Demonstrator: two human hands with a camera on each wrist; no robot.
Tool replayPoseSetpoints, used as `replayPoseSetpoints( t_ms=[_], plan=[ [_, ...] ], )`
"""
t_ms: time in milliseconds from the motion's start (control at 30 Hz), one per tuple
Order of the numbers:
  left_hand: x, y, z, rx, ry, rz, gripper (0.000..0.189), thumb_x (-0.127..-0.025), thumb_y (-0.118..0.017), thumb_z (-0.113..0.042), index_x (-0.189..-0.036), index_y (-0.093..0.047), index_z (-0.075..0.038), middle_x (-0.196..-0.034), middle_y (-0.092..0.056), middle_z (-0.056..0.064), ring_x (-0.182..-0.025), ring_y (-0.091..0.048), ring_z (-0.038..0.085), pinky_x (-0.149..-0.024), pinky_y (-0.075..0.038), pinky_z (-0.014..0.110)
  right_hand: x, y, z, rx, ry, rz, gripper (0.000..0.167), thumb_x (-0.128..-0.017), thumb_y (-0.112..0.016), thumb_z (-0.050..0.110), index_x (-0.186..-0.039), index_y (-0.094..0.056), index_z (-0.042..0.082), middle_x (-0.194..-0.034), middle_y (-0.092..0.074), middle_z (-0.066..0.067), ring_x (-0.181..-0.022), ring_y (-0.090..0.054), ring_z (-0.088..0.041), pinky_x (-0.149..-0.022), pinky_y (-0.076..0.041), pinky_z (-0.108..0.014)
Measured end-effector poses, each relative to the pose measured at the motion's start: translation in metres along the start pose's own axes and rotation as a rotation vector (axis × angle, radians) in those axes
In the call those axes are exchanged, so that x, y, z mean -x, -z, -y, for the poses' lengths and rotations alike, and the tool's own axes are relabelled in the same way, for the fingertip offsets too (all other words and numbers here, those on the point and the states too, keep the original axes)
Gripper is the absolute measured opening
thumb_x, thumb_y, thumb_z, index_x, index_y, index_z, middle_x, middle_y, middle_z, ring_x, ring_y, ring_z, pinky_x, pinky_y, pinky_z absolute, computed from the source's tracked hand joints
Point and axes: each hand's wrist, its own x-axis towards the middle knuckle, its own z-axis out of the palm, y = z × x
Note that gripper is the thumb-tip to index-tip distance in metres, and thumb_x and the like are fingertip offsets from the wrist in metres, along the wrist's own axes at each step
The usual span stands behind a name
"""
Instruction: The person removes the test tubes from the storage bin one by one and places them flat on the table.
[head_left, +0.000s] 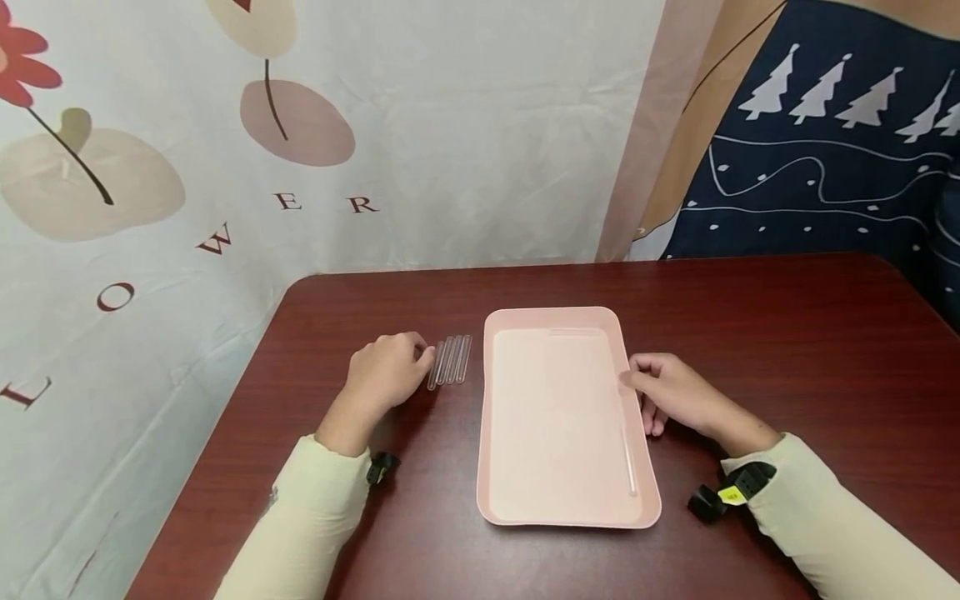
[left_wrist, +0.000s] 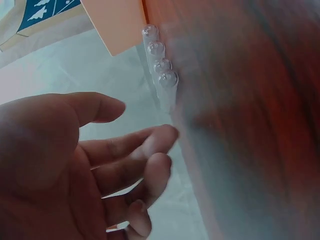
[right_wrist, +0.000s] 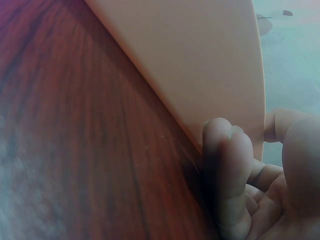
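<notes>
Several clear test tubes with rounded ends lie side by side on the table, left of a pink tray. My left hand is beside the leftmost tube. In the left wrist view, its loosely bent fingers hold nothing, and the tube ends stand a little apart from them. My right hand grips the tray's right rim, thumb over the edge and fingers against the outer wall. Inside the tray, one clear tube lies along the right side, and a faint one lies across the far end.
The dark red-brown wooden table carries everything. Behind it hangs a pale cloth with flower shapes and letters. A navy cloth with white trees is at the far right. Each wrist wears a black camera strap.
</notes>
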Motion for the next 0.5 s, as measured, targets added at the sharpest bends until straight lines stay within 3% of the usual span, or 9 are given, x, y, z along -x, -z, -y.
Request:
replayPoseSetpoints(
  t_ms=[200,500],
  plan=[
    [0.005,0.002,-0.010,-0.003,-0.041,-0.109,0.030,-0.098,-0.056,-0.038,-0.111,-0.071,-0.015,-0.086,-0.073,0.002,-0.077,-0.069,0.029,-0.066,-0.052,0.047,0.000,0.001,0.000,-0.002,0.016,-0.001,0.029,-0.100,-0.053,0.019,-0.084,-0.050,-0.005,-0.053,-0.058,-0.013,-0.040,-0.057,-0.017,-0.041,-0.051,-0.037],
    [0.017,0.009,-0.029,0.078,-0.120,-0.152,0.022,-0.097,-0.056,-0.033,-0.103,-0.072,-0.019,-0.069,-0.063,-0.008,-0.060,-0.056,0.015,-0.057,-0.044,0.035,0.000,0.000,0.000,0.004,0.011,-0.004,0.028,-0.100,-0.053,0.019,-0.084,-0.050,-0.004,-0.053,-0.058,-0.013,-0.040,-0.057,-0.017,-0.041,-0.051,-0.037]
  ],
)
